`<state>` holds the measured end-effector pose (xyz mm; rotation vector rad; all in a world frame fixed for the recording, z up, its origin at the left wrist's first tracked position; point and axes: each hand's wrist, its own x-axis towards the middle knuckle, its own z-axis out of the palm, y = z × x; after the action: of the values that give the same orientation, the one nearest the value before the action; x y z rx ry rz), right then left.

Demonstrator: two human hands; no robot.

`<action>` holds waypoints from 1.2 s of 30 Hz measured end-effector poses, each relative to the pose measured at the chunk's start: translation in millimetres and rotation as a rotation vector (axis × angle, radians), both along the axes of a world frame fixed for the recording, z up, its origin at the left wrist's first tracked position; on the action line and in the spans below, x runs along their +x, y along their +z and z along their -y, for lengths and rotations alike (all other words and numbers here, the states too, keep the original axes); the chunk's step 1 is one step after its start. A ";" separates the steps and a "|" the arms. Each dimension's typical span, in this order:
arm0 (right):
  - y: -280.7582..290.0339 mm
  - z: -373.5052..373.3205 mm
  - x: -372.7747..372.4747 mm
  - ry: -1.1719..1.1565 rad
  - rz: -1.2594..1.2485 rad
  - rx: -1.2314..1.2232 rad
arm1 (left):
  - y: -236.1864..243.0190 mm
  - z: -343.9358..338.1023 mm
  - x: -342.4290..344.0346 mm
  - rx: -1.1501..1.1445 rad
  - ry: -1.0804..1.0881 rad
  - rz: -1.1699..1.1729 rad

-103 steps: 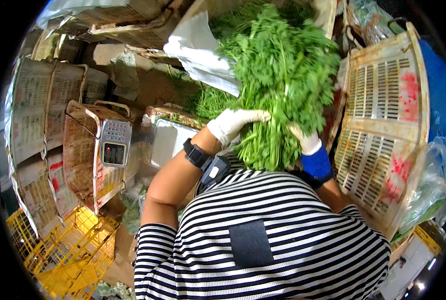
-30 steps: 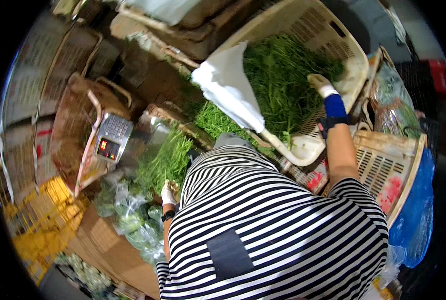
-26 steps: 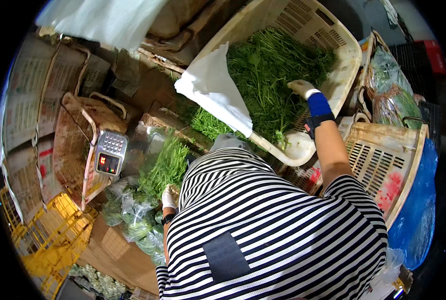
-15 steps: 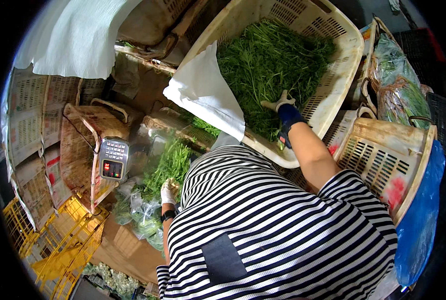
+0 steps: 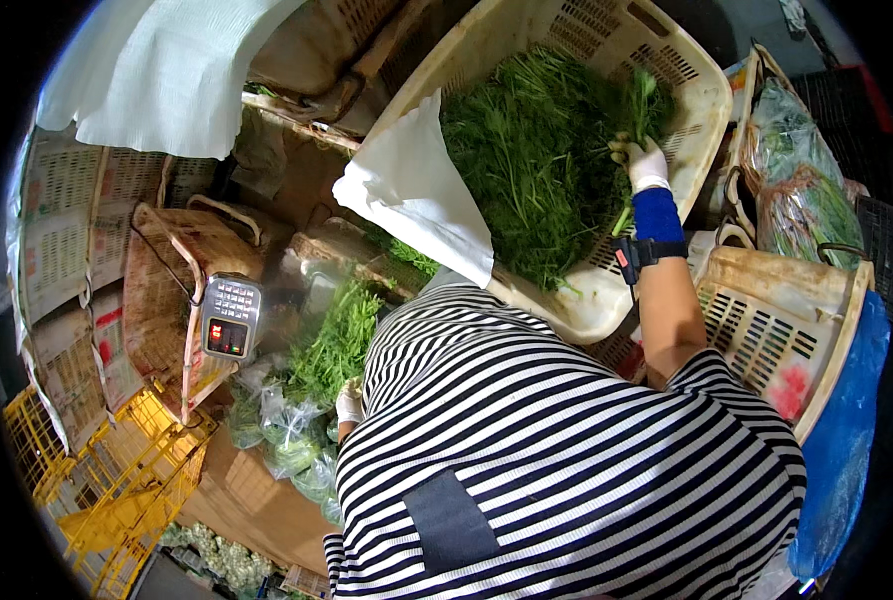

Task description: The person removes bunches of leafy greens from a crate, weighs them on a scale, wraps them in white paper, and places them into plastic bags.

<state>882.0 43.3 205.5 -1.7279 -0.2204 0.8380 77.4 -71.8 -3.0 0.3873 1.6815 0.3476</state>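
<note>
In a white glove, my right hand (image 5: 643,163) is closed around the stems of a small bunch of feathery greens (image 5: 645,102). It is raised over the right side of a large cream plastic crate (image 5: 706,118), where a heap of the same feathery greens (image 5: 526,150) lies. My left hand (image 5: 349,400), also gloved in white, is low beside my striped shirt, which covers part of it. Its curled fingers are at the lower end of a lighter green leafy bunch (image 5: 336,335), seemingly gripping it.
A white sheet (image 5: 416,190) drapes over the crate's near left edge. Left of me stand a scale display with keypad (image 5: 231,315), bagged vegetables (image 5: 291,440) and a yellow wire basket (image 5: 126,500). Another cream crate (image 5: 766,310) and wrapped greens (image 5: 801,180) are at right.
My right hand has risen off the heap and moved right and away from me, now with a bunch of greens in it. My left hand has shifted slightly lower, closer against my shirt.
</note>
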 end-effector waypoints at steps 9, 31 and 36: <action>-92.3 -17.6 -135.0 0.869 0.548 -1.112 | 30.7 -31.3 33.4 0.151 -0.021 0.008; 28.7 -49.2 -33.1 1.032 0.680 -1.248 | 60.7 -45.0 38.3 -0.116 0.198 0.154; 117.3 -50.4 -4.6 0.918 0.857 -1.146 | 114.8 -80.6 83.5 0.087 0.031 -0.044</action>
<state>877.5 93.8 322.7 -3.0948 -1.4039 0.8355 160.9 8.8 111.9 0.4365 1.7204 0.4394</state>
